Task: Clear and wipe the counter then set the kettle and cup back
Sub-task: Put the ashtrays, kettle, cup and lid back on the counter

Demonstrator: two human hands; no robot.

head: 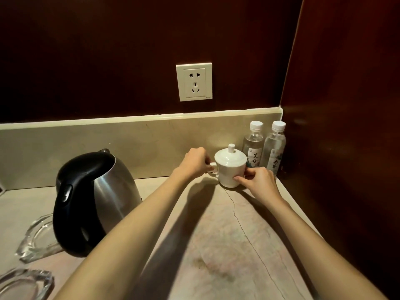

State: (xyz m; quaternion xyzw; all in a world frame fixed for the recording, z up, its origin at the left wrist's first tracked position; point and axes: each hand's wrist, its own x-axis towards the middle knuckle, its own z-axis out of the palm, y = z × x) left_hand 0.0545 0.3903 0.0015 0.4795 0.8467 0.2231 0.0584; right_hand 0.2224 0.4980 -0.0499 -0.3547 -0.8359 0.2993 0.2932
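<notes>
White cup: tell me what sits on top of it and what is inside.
A white lid with a round knob covers the cup, which the left hand and right hand hold. That lid hides the inside, so any contents cannot be seen.

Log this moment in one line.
left hand: grips cup handle | right hand: holds cup body | cup: lidded, on counter | kettle: upright, left

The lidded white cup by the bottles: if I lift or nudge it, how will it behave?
The white cup looks like glazed ceramic, so probably rigid, fragile and somewhat slippery. Its knobbed lid seems to just sit on top and may slide off if tilted. With the left hand at the handle and the right hand steadying the side, it should lift level.
</notes>
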